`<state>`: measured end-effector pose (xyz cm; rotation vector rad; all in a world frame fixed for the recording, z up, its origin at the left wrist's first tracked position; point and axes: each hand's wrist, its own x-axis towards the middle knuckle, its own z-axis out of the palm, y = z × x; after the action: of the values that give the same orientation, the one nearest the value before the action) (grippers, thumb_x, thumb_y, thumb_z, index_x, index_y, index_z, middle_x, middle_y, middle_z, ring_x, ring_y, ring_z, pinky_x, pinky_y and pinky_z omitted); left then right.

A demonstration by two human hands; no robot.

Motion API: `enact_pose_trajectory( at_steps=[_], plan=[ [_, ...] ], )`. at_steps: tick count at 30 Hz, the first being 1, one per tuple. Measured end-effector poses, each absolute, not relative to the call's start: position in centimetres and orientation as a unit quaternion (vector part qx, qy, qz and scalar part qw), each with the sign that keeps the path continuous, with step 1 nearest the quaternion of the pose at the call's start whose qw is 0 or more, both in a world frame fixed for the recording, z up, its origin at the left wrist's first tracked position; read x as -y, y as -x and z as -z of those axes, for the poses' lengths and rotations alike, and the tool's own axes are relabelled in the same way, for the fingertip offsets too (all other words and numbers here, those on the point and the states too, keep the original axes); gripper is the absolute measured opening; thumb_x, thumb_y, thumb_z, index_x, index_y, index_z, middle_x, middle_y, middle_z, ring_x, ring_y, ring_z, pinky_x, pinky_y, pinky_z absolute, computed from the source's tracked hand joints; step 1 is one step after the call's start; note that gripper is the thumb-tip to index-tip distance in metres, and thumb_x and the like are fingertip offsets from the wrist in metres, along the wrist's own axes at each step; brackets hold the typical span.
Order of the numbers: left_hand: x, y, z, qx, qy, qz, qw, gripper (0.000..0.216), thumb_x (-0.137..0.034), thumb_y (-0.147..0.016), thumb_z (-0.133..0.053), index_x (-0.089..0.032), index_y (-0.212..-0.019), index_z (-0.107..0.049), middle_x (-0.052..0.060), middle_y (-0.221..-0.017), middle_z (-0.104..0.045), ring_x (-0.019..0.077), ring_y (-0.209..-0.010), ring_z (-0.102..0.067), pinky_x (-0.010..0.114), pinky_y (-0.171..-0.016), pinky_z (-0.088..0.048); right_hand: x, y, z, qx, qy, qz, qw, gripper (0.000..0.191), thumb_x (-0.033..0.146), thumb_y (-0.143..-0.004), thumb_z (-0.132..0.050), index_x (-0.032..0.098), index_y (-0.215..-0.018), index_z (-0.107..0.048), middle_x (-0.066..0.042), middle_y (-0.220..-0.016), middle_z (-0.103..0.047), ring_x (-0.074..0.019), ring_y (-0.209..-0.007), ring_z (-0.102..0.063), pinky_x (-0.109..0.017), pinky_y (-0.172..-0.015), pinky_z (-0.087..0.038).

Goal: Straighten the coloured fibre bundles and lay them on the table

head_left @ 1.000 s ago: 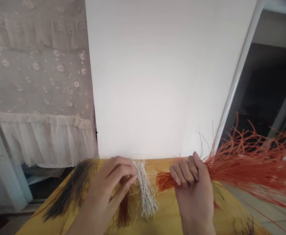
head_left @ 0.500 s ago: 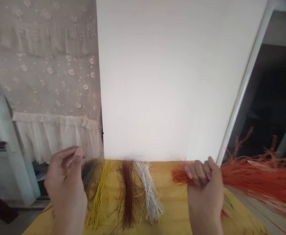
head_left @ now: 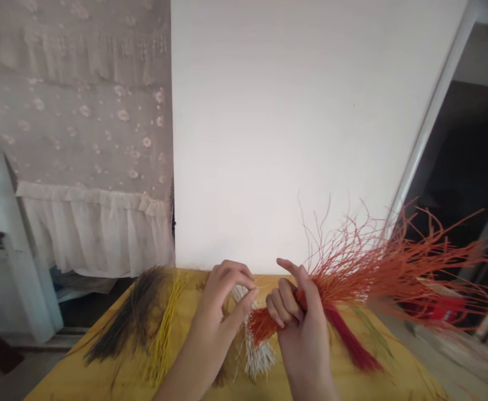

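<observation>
Currently, in the head view, your right hand (head_left: 296, 312) is closed around 1 orange fibre bundle (head_left: 373, 273) near its cut end, strands fanning right above the yellow table (head_left: 102, 379). Your left hand (head_left: 225, 295) forms a narrow pinch at that cut end, over the white bundle (head_left: 260, 356); any grip cannot be determined.

A home room used for craft: lace curtain (head_left: 80, 139) at upper left, plain white wall (head_left: 289, 111) centre, doorway (head_left: 469, 167) at right, dyed straw bundles (head_left: 166, 323) on a yellow desk (head_left: 102, 379) below.
</observation>
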<state>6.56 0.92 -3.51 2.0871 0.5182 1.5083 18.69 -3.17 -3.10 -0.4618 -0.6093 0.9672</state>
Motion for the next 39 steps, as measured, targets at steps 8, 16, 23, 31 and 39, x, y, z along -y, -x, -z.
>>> enact_pose_trajectory(
  at_steps=[8,16,23,31,39],
  plan=[
    [-1.2,-6.8,3.6,-0.195,-0.816,-0.478,0.259,0.012,-0.016,-0.092,-0.056,-0.022,-0.082,-0.057,0.002,-0.092,-0.057,0.0193,-0.094,-0.053,0.031,-0.084,-0.039,3.2,-19.8,2.7,0.29,0.257,-0.404,0.828,0.036,0.05,-0.079,-0.07,0.017,-0.067,-0.066,0.012,-0.046,-0.017,-0.0049,-0.042,-0.009,-0.021,-0.04,-0.021],
    [-0.9,-6.4,3.5,-0.209,-0.837,-0.433,0.261,0.011,-0.023,-0.097,-0.049,-0.025,-0.091,-0.059,0.002,-0.105,-0.058,0.0196,-0.106,-0.05,0.035,-0.094,-0.037,3.2,-19.4,2.5,0.283,0.241,-0.406,0.835,0.044,0.041,-0.08,-0.071,0.019,-0.056,-0.041,0.009,-0.056,-0.032,-0.0075,-0.045,-0.018,-0.024,-0.048,-0.031],
    [-1.4,-4.8,3.1,-0.239,-0.827,-0.424,0.282,0.021,-0.034,-0.102,-0.035,-0.028,-0.108,-0.054,0.002,-0.112,-0.054,0.019,-0.115,-0.046,0.037,-0.103,-0.031,3.1,-19.9,2.5,0.305,0.251,-0.403,0.826,0.057,0.053,-0.08,-0.068,0.022,-0.049,-0.032,0.009,-0.045,-0.026,-0.01,-0.046,-0.022,-0.026,-0.052,-0.037],
    [-1.3,-3.7,2.4,-0.266,-0.85,-0.346,0.295,0.021,-0.038,-0.1,-0.039,-0.026,-0.097,-0.056,0.001,-0.102,-0.06,0.0204,-0.104,-0.054,0.035,-0.093,-0.04,3.4,-20.0,2.4,0.284,0.217,-0.404,0.842,0.055,0.048,-0.082,-0.069,0.022,-0.049,-0.033,0.011,-0.04,-0.022,-0.0074,-0.04,-0.013,-0.024,-0.045,-0.038],
    [0.0,-3.4,2.9,-0.265,-0.861,-0.295,0.319,0.011,-0.037,-0.091,-0.057,-0.027,-0.094,-0.06,0.001,-0.101,-0.064,0.0213,-0.099,-0.058,0.032,-0.085,-0.046,4.8,-19.6,2.1,0.336,0.203,-0.371,0.841,0.048,0.034,-0.088,-0.065,0.021,-0.052,-0.036,0.011,-0.046,-0.02,-0.0076,-0.042,-0.013,-0.022,-0.043,-0.035]
  ],
)
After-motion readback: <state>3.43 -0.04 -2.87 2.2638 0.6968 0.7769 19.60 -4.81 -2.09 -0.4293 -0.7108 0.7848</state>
